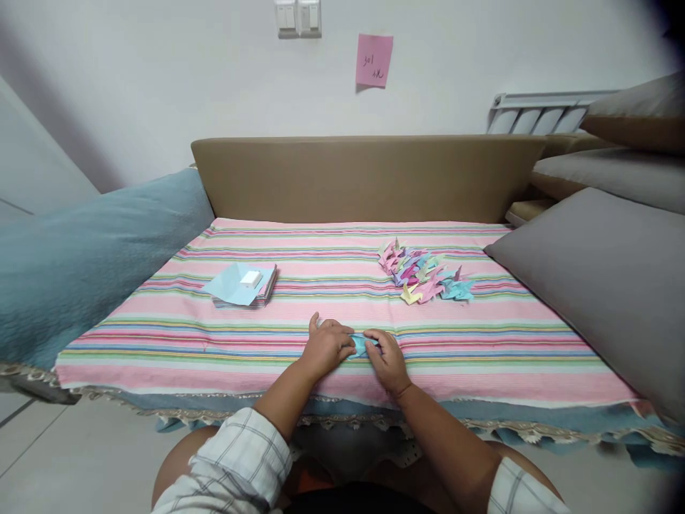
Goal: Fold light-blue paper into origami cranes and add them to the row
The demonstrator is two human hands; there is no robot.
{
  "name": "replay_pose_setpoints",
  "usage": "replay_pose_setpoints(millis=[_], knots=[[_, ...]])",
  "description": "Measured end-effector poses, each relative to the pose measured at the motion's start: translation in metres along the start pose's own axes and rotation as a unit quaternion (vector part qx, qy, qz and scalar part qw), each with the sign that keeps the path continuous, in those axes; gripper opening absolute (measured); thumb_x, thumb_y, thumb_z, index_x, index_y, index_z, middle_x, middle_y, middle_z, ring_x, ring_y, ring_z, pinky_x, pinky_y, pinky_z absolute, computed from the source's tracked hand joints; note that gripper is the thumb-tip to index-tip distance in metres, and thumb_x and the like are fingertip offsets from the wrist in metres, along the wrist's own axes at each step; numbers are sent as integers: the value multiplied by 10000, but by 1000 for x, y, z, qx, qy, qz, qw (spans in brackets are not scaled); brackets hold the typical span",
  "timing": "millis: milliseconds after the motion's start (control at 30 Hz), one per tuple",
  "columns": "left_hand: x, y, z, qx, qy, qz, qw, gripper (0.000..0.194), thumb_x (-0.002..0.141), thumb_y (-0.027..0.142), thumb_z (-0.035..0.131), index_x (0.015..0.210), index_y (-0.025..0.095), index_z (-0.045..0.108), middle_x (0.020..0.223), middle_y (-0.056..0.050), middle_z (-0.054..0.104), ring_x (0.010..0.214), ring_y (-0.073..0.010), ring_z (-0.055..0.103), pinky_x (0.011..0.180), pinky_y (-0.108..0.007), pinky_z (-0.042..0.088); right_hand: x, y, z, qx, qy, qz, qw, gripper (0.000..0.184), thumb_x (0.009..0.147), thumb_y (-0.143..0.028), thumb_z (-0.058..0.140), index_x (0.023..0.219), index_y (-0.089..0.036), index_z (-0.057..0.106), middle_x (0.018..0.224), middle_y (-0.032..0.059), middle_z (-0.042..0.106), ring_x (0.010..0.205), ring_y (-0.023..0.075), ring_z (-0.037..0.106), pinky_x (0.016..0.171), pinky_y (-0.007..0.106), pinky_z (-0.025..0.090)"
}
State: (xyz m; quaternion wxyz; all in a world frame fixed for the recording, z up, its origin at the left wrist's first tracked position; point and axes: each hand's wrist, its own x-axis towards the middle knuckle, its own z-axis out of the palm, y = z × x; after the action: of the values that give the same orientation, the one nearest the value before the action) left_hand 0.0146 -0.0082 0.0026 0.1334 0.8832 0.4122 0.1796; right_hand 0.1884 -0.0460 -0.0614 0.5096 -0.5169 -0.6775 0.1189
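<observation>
A small folded piece of light blue paper lies on the striped cloth near the front of the sofa seat. My left hand has its fingers closed on the paper's left end, with the little finger side partly raised. At the right end, my right hand pinches the paper between thumb and fingers. Parts of the paper are hidden under the fingertips. Beyond my right hand is a pile of folded paper cranes in pink, purple, yellow, green and blue.
Left of centre sits a stack of paper sheets, topped by a light blue sheet and a small white block. Grey cushions lean at the right. A brown backrest runs along the wall, and a blue-covered armrest rises at the left.
</observation>
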Motion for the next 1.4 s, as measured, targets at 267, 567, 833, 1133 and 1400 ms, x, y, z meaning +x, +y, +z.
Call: replay_pose_setpoints(millis=[267,567,833,1133,1400], knots=[[-3,-1,3,29,8,5,1000,91,760,365,648,819,296,646,1080,29,670,1056,-217,530,1085,-532,-4,0,1,2,-10,-15,-13,1000,229,893,-309,421,957,-204,614,954,68,655,932,201,571,845,359,445],[-15,-8,13,-7,78,-26,997,320,783,398,605,1070,260,575,1044,-23,674,993,-200,584,1095,-445,152,0,-2,2,-25,1,-16,1000,203,857,-268,458,963,-204,619,961,68,650,945,203,565,854,354,445],[-8,-1,11,-40,94,-122,987,166,761,225,573,906,234,653,938,-12,709,908,-195,612,957,-389,346,0,-1,3,-36,25,-20,999,173,835,-263,500,935,-201,626,921,62,633,900,203,554,819,364,444],[-3,-1,13,-24,96,-125,987,166,756,141,553,801,245,674,866,12,715,858,-185,617,852,-357,402,0,0,5,-26,29,-3,999,147,838,-269,518,931,-206,613,898,50,627,878,198,543,800,360,436],[-11,-9,22,46,171,45,983,210,837,245,558,1025,279,646,1086,-21,672,959,-186,567,959,-429,345,2,0,6,-15,55,12,998,111,802,-246,543,865,-204,625,846,46,615,843,197,541,787,360,438]])
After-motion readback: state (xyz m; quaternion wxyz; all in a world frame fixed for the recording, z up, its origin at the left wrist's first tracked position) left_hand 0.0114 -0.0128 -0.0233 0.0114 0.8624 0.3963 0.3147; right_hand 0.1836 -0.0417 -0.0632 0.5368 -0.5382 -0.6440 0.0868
